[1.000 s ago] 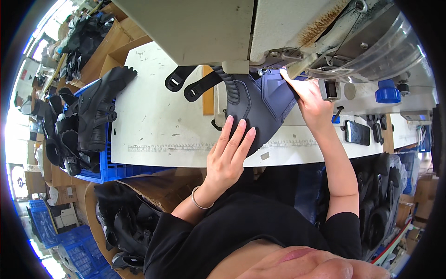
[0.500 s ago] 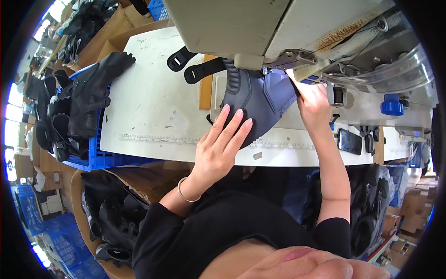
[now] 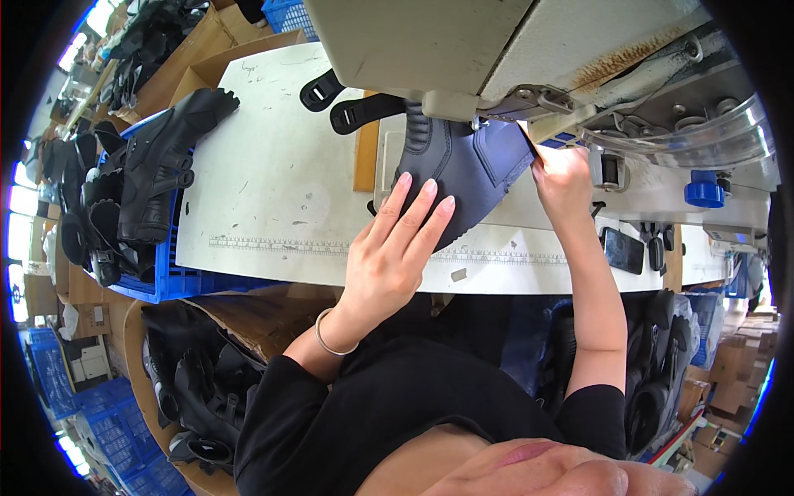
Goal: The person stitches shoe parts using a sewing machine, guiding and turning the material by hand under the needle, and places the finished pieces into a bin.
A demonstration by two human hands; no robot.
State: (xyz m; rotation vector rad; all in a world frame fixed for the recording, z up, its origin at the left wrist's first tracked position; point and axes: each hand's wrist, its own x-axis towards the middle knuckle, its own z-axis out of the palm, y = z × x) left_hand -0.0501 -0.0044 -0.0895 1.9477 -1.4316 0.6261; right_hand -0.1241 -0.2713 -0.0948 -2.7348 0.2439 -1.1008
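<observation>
Seemingly mid-seam, the dark boot upper (image 3: pixel 463 169) lies on the bench (image 3: pixel 273 198) under the sewing machine (image 3: pixel 496 58), left hand (image 3: pixel 389 256) pressing it flat with fingers spread, right hand (image 3: pixel 562 178) pinching its far edge; stitching looks unfinished

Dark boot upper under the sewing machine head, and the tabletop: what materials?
Boot upper: likely leather or synthetic leather; matte dark blue-grey, with stitched seams and ribbed panel. Tabletop: seemingly white laminate; smooth, scuffed and marked, with a ruler strip along its front.
</observation>
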